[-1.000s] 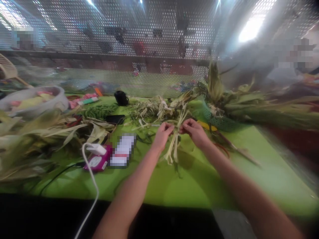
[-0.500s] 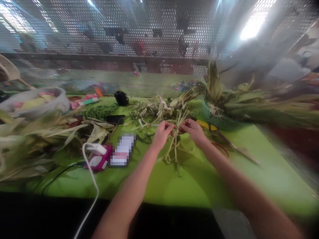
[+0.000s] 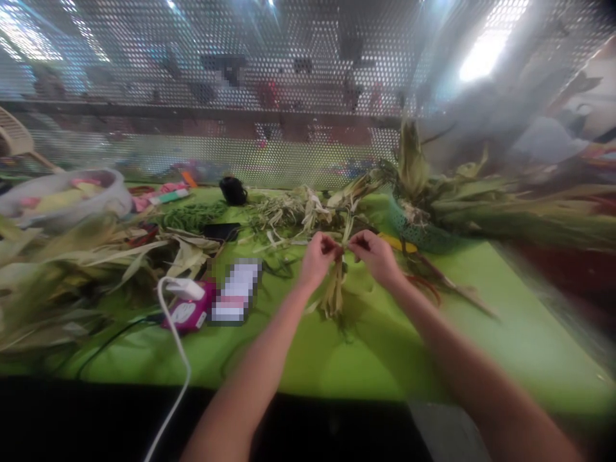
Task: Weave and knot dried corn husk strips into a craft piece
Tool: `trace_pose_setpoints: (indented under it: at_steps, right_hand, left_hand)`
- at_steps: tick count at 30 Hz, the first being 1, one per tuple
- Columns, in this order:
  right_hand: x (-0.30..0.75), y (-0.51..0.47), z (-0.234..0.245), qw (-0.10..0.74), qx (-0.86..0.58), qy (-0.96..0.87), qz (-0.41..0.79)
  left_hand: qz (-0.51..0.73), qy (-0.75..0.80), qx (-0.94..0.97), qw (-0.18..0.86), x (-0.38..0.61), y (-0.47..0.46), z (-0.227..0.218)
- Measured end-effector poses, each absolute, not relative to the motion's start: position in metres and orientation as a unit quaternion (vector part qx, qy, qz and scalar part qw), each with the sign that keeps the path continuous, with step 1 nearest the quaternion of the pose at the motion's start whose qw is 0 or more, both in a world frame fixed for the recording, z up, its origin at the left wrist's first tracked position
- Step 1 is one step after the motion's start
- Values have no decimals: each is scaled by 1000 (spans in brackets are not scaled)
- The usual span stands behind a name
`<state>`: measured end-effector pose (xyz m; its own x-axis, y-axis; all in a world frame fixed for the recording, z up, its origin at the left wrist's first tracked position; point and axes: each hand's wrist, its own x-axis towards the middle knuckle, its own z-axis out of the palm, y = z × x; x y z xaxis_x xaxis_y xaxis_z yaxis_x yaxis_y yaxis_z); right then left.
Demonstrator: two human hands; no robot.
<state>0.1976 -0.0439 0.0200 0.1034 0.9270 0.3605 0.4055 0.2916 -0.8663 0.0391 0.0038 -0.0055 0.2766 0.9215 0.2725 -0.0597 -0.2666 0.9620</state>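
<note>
My left hand [image 3: 318,256] and my right hand [image 3: 378,254] meet over the middle of a green table [image 3: 366,359]. Both have their fingers pinched on a small bundle of dried corn husk strips [image 3: 337,285]. The bundle's loose ends hang down between my wrists toward the tabletop. Its upper ends stick up behind my fingers. My hands are only a few centimetres apart.
A heap of husks [image 3: 72,269] covers the left side, with a white bowl [image 3: 62,196] behind it. A pink device [image 3: 190,311] with a white cable [image 3: 176,359] lies near the front. A green basket [image 3: 423,231] of corn leaves stands at right, a perforated screen [image 3: 269,83] behind.
The bundle's hanging ends have drawn closer together and my hands have shifted slightly while still pinching its middle. Nothing else on the table has moved.
</note>
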Motion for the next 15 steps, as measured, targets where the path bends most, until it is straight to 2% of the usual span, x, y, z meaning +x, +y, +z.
trace_pose_setpoints:
  at_steps: [7, 15]
  right_hand:
    - [194, -49, 24, 488, -542, -643, 234]
    - [191, -56, 34, 453, -518, -715, 122]
  left_hand:
    - [471, 338, 633, 514, 45, 0, -4]
    - [463, 328, 649, 507, 46, -5, 2]
